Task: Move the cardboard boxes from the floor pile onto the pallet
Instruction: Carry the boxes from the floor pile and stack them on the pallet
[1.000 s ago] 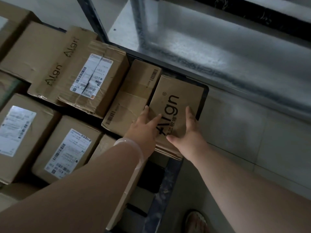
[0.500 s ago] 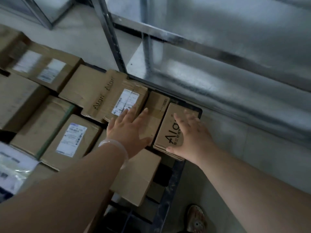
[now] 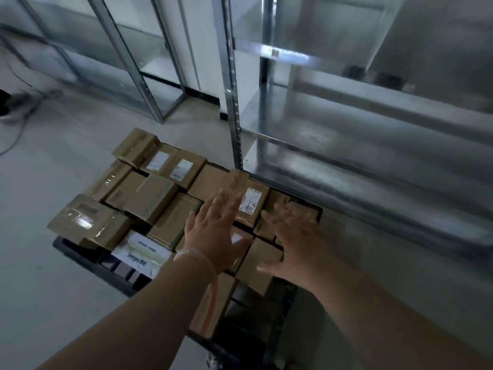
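2 bare forearms come in from the bottom edge and reach toward the centre of the frame. On the left wrist there is a clear band (image 3: 198, 256). The left hand (image 3: 213, 236) is flat, palm down, with the fingers straight and spread wide; it holds nothing. The right hand (image 3: 296, 244) is just right of it, also palm down and spread, with the thumb pointing left, and it holds nothing either. Its fingertips are blurred. I cannot tell if either hand touches the cardboard below it.

Under the left wrist stands an orange-taped box (image 3: 210, 308). Below the right thumb lies a plain box (image 3: 260, 265). Just beyond the left fingertips lies a labelled box (image 3: 250, 204). All the boxes (image 3: 157, 198) are in the centre of the frame, packed close together on a black pallet (image 3: 88, 261). Some lie flat and some are tilted on others. Among them, at the lower left, lies a white packet (image 3: 144, 252) with print on it. At the left end a shiny-taped box (image 3: 88, 222) sits on top.

The pallet stands on a grey floor (image 3: 53, 169). Its far right corner is just beside a metal shelf (image 3: 360, 161), which fills the right half of the frame. A second shelf (image 3: 130, 64) stands at the upper left. A thin cable (image 3: 16, 137) lies on the floor at the left edge.
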{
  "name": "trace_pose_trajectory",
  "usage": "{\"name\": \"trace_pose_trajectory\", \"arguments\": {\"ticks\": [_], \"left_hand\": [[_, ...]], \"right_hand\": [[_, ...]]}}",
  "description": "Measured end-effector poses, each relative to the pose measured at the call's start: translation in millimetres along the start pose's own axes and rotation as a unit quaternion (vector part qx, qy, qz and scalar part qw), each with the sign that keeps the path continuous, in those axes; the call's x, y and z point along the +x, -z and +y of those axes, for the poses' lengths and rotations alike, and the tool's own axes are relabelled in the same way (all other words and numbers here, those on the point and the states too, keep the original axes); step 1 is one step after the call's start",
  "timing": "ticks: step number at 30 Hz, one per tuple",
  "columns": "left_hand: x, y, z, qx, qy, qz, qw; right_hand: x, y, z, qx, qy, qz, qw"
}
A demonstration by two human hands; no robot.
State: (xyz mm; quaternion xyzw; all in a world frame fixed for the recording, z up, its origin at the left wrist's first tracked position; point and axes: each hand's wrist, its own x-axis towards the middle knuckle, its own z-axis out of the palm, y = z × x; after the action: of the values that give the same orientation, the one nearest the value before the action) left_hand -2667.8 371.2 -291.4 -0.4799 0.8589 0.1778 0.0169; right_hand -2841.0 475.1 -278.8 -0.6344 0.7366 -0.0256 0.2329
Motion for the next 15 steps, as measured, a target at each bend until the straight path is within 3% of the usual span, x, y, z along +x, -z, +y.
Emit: {"name": "trace_pose_trajectory", "arguments": {"ticks": [7, 15], "left_hand": [[-121.4, 59.6, -25.0, 0.014, 0.149, 0.043, 0.988], [-277.4, 97.4, -60.9, -0.01, 0.286, 0.149, 0.947]], "right_hand": [[-31.7, 28.8, -88.8, -0.046, 0.138, -0.048, 0.988], [-84.6, 31.2, -215.5, -0.154, 0.325, -0.04, 0.932]]}}
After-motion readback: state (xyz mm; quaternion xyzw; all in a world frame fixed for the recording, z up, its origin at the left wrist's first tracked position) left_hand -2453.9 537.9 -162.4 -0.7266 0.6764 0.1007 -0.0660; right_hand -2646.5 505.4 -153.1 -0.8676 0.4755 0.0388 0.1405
